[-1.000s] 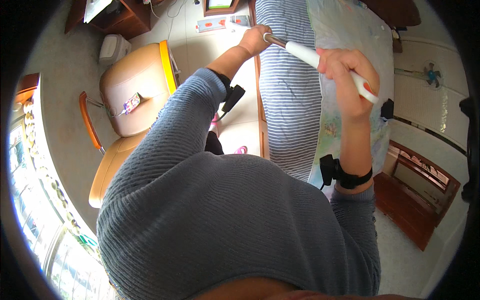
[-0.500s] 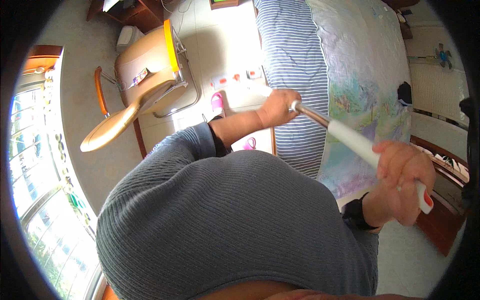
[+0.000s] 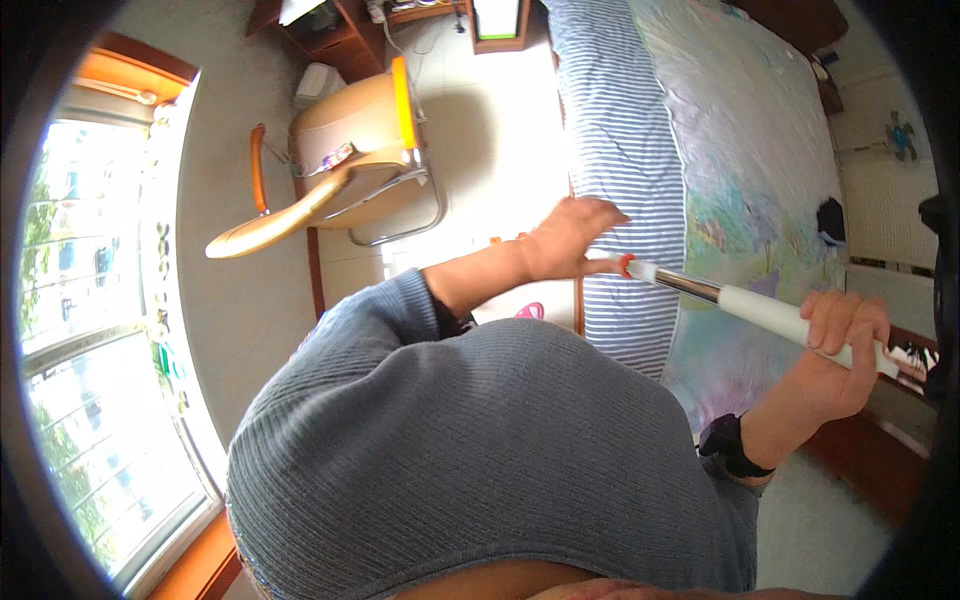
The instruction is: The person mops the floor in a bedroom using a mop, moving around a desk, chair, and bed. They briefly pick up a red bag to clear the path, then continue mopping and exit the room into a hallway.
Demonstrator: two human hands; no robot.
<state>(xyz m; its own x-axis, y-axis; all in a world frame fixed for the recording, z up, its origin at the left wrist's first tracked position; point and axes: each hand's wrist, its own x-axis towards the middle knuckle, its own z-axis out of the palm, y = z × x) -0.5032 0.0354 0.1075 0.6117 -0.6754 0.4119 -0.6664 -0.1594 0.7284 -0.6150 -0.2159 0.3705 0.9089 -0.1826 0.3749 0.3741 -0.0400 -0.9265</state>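
Observation:
A pole point(image 3: 688, 287) with a bare metal shaft, a long white grip and a red-and-white collar slants across in front of me, over the bed's near part. My right hand point(image 3: 845, 345) is wrapped round the white grip near its right end. At the other end, my left hand point(image 3: 572, 240) has its fingers stretched and apart from the pole. Its thumb points at the red collar point(image 3: 626, 265); I cannot tell whether it touches. Whatever lies beyond the collar is hidden by the left hand and bright glare on the floor.
A bed with a striped sheet point(image 3: 625, 150) and a pastel cover point(image 3: 750, 140) lies to the right. A tan chair point(image 3: 350, 120) stands left of it, near a bright window point(image 3: 95, 330). On the floor is a pink slipper point(image 3: 530, 311). A small fan point(image 3: 900, 136) is at far right.
My left hand has loosened from the shaft and spread its fingers. The right hand, still gripping, has moved up and outward, and the pole lies flatter. The whole view has shifted, with the chair now further right.

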